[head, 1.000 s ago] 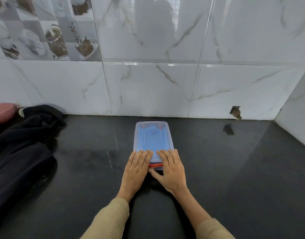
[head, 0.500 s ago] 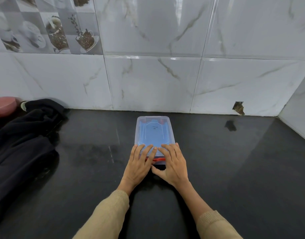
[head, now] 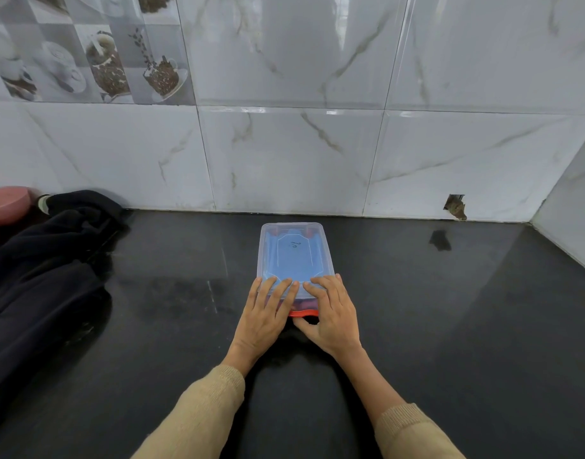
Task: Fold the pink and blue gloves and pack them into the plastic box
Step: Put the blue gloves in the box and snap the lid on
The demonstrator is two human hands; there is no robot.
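A clear plastic box [head: 294, 253] with its lid on lies on the black counter [head: 417, 309] near the wall. Blue glove fabric shows through the lid, and a bit of pink shows at the near end above a red latch [head: 303, 313]. My left hand [head: 266, 318] lies flat on the lid's near left corner, fingers spread. My right hand [head: 332, 314] rests on the near right corner, its thumb under the red latch.
A dark cloth [head: 43, 276] is heaped at the left of the counter, with a pink round object [head: 6, 203] behind it. The tiled wall [head: 291, 160] runs close behind the box and turns a corner at far right.
Both hands have stayed pressed on the near end of the lid. The right thumb has slipped under the red latch, and the camera view has shifted slightly.
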